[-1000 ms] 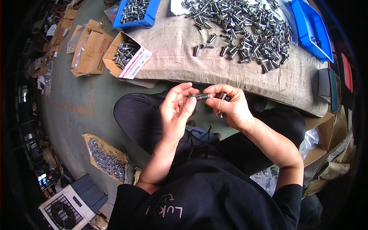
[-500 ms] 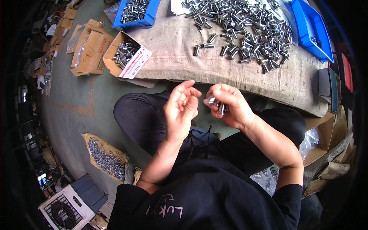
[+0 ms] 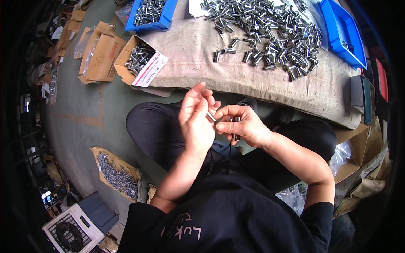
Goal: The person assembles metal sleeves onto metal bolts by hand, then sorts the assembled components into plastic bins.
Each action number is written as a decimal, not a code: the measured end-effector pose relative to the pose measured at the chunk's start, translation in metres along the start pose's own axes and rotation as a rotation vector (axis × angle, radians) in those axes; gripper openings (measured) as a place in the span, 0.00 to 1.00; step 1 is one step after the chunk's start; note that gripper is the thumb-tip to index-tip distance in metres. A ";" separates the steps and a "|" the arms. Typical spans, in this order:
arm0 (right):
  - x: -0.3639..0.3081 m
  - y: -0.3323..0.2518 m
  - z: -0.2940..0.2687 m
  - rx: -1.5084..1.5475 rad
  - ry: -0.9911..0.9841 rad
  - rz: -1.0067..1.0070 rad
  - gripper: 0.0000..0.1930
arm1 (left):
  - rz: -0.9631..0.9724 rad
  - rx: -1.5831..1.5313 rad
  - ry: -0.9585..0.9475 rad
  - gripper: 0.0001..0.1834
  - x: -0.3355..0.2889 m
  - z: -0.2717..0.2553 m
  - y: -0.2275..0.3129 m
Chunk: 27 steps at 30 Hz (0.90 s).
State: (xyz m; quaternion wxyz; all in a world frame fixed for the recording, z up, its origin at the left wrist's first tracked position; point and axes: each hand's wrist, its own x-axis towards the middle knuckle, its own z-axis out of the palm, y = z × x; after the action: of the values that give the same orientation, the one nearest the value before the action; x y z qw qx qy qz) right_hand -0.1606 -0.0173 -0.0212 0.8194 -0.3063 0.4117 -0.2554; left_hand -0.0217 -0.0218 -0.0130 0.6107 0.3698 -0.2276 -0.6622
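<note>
A short shiny metal cylinder [image 3: 211, 117] sits between the thumb and fingers of my left hand [image 3: 197, 120]. Close beside it on the right, my right hand [image 3: 247, 126] is curled around a few similar metal cylinders [image 3: 237, 127], its index finger and thumb near the left hand's piece. Both hands are over my lap, just short of the cloth-covered work surface [image 3: 190, 55]. On that cloth lies a big loose heap of the same metal cylinders [image 3: 270, 31], some with flared heads.
Blue bins [image 3: 168, 19] [image 3: 344, 36] stand at the far left and right. An open carton [image 3: 126, 69] of metal cylinders leans at the cloth's left edge, with another brown carton [image 3: 101, 55] beside it. Small parts lie on a sheet [image 3: 116, 175] at lower left, near an air cooler [image 3: 69, 232].
My right hand has moved down and left to meet my left hand. A metal cylinder now shows in my left hand, which showed no piece before.
</note>
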 end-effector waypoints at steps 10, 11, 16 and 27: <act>0.000 0.004 -0.005 0.015 0.057 -0.118 0.08 | 0.224 0.274 -0.166 0.16 -0.004 0.002 -0.016; 0.000 0.005 -0.005 -0.012 0.063 -0.127 0.08 | 0.205 0.265 -0.186 0.17 -0.004 0.002 -0.016; -0.002 0.000 -0.003 -0.099 0.100 -0.163 0.07 | 0.212 0.295 -0.185 0.19 -0.004 0.000 -0.010; -0.001 -0.008 -0.010 -0.087 0.215 -0.329 0.07 | 0.086 0.504 -0.106 0.11 -0.006 -0.015 -0.003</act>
State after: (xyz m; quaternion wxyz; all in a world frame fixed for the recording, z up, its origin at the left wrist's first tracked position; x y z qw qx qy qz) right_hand -0.1706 -0.0252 -0.0193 0.7038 -0.3756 0.4520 -0.3991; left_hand -0.0121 -0.0135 -0.0241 0.5141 0.4649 -0.4327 -0.5765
